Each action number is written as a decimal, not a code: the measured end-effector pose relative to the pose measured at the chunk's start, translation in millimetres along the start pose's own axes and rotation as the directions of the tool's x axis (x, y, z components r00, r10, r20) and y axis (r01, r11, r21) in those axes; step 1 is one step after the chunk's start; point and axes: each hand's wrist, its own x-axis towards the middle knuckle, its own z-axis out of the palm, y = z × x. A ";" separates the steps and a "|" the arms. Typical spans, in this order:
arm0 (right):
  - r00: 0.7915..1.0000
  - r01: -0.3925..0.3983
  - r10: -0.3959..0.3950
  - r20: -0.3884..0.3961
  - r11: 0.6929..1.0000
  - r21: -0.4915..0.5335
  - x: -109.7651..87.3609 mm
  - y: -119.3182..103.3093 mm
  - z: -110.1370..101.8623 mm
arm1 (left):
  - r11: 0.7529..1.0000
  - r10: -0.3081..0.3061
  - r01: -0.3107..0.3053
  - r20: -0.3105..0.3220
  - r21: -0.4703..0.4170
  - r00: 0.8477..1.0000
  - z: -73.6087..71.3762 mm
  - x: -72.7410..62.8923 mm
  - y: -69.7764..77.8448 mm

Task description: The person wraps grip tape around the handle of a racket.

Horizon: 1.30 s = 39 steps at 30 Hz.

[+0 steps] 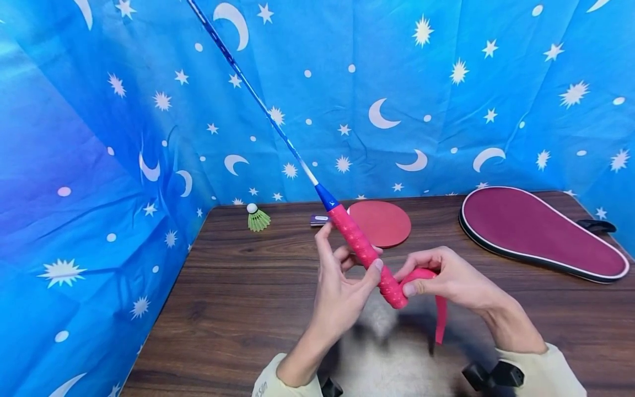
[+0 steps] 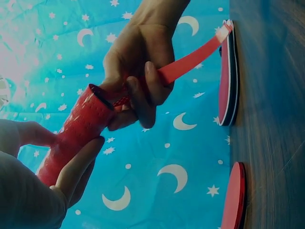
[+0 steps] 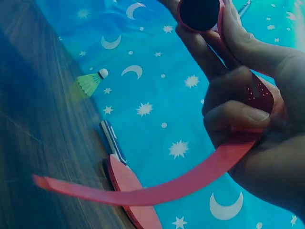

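A badminton racket with a blue shaft (image 1: 268, 113) slants up to the left, its head out of frame. Pink grip tape covers its handle (image 1: 354, 237). My left hand (image 1: 342, 298) holds the handle between thumb and fingers, near its middle. At the handle's butt end, my right hand (image 1: 446, 278) pinches the pink grip tape (image 1: 440, 320), whose loose tail hangs below the fingers. The tail of the tape (image 3: 176, 186) curves away from my right hand (image 3: 238, 105) in the right wrist view. The left wrist view shows the dark open end of the handle (image 2: 86, 119).
On the wooden table (image 1: 223, 292) stand a green shuttlecock (image 1: 258, 218) at the back left and a red table tennis bat (image 1: 384, 223) behind the handle. A maroon bat case (image 1: 536, 231) lies at the right. Blue cloth (image 1: 307, 94) with moons and stars hangs behind.
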 end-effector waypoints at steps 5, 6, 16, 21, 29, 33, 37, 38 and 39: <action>0.998 0.004 -0.006 -0.069 0.999 -0.035 1.2 -5.1 5.0 | 0.999 -0.004 0.007 -0.072 0.036 0.997 0.5 -1.7 2.2; 0.997 0.002 -0.005 -0.076 0.999 -0.032 1.1 -5.8 5.5 | 0.999 -0.003 0.006 -0.081 0.034 0.997 0.3 -1.7 2.2; 0.999 -0.003 0.005 -0.033 0.999 0.043 -1.1 -2.2 1.8 | 0.998 0.048 -0.050 -0.040 -0.033 0.998 -1.5 -0.7 3.2; 0.996 -0.037 0.040 -0.079 0.999 0.036 0.1 0.0 4.3 | 0.998 0.013 -0.013 0.011 -0.055 1.000 1.6 -1.7 16.9; 0.993 -0.056 0.059 -0.098 0.998 0.034 5.1 1.5 12.2 | 0.996 0.065 -0.063 0.041 -0.059 0.997 3.7 -3.1 29.8; 0.995 -0.037 0.039 -0.092 0.999 0.025 4.4 1.4 12.6 | 0.995 0.056 -0.053 0.034 -0.080 0.998 2.3 -1.7 16.4; 0.998 -0.011 0.012 -0.056 1.000 0.018 4.0 2.0 12.7 | 0.996 0.008 -0.004 0.039 -0.094 0.999 1.3 0.0 2.6; 0.999 -0.006 0.007 -0.043 1.000 0.024 4.2 2.3 12.8 | 0.995 0.002 0.003 0.042 -0.100 0.999 1.3 0.2 1.0; 0.999 -0.005 0.006 -0.035 0.999 0.034 4.6 2.6 13.0 | 0.994 -0.001 0.006 0.040 -0.108 0.999 1.7 0.3 0.4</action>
